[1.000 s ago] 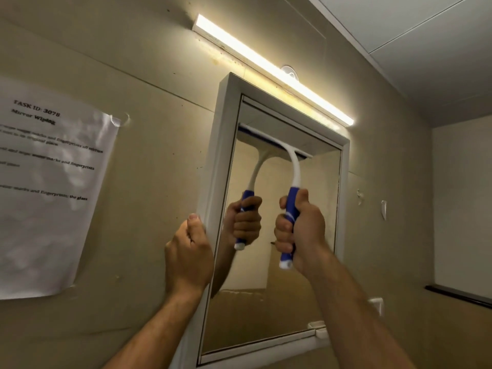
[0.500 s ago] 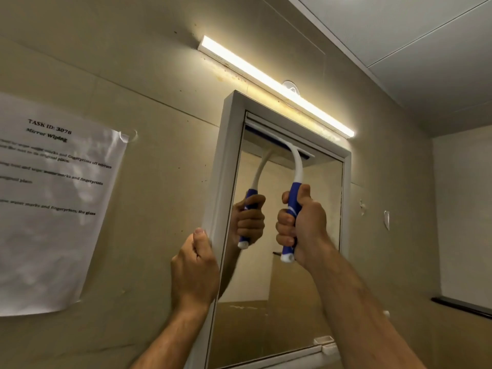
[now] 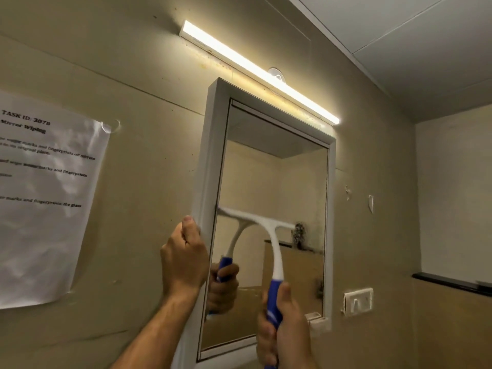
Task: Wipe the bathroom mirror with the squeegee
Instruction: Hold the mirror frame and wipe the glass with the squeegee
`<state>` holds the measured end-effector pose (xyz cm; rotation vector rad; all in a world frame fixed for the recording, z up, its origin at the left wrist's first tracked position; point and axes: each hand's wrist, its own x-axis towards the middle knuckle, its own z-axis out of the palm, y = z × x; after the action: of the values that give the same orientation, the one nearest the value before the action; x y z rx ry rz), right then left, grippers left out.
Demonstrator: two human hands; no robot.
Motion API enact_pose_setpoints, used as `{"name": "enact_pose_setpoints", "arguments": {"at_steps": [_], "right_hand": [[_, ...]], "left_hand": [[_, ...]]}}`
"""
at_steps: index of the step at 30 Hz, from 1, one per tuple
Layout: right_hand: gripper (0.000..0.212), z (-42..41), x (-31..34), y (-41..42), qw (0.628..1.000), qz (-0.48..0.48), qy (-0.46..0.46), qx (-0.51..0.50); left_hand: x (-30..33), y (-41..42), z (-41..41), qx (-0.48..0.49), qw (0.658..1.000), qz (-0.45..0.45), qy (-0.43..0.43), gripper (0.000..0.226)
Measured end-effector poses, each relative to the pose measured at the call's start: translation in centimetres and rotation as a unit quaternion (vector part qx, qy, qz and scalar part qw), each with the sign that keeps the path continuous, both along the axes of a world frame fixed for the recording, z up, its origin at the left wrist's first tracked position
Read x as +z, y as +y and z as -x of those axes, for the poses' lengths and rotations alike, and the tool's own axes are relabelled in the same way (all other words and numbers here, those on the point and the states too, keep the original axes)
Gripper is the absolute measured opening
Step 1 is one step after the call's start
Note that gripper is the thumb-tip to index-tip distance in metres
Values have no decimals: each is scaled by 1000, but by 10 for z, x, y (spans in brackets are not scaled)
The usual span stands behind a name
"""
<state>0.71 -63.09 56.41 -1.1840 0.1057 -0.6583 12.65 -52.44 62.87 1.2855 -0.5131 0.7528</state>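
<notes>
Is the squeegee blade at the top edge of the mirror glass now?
No, the squeegee blade lies about halfway down the mirror, with a wide stretch of glass above it.

The only writing I can read stands on the white paper sheet (image 3: 45, 198) taped to the wall left of the mirror. Its top line reads "TASK ID: 3078", and under it "Mirror Wiping" in bold. Lower lines are blurred; I make out fragments: "and fingerprints off mirrors", "watermarks and fingerprints", and "marks and fingerprints; the glass". The sheet's left edge runs out of my view, so every line starts cut off.
</notes>
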Motion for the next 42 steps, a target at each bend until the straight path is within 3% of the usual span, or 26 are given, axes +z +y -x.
{"name": "enact_pose_setpoints", "arguments": {"at_steps": [4,9,13,20,24,30,38,40,42], "right_hand": [[54,7,-28,7,998,-57,3,29],[55,8,1,-8,997,74,-18,11],[56,10,7,-20,993,113,-28,31],[71,5,-75,-3,995,11,96,31],[67,6,-69,1,995,60,84,-10],[59,5,-27,-4,992,121,38,-18],[74,12,-115,-2,993,54,104,6],[82,15,-125,-1,994,47,97,20],[76,17,-116,-2,994,74,81,22]], "left_hand": [[0,0,-2,-3,1000,-6,-1,49],[0,0,-3,2,1000,-14,3,48],[0,0,0,9,1000,-17,5,47],[0,-1,0,22,999,-34,14,48],[0,-1,11,19,998,-33,54,43],[-15,-1,12,30,997,-45,53,54],[-19,-3,12,28,997,-42,52,41],[-19,-3,13,21,998,-34,51,41],[-19,-3,14,41,997,-41,45,41]]}}
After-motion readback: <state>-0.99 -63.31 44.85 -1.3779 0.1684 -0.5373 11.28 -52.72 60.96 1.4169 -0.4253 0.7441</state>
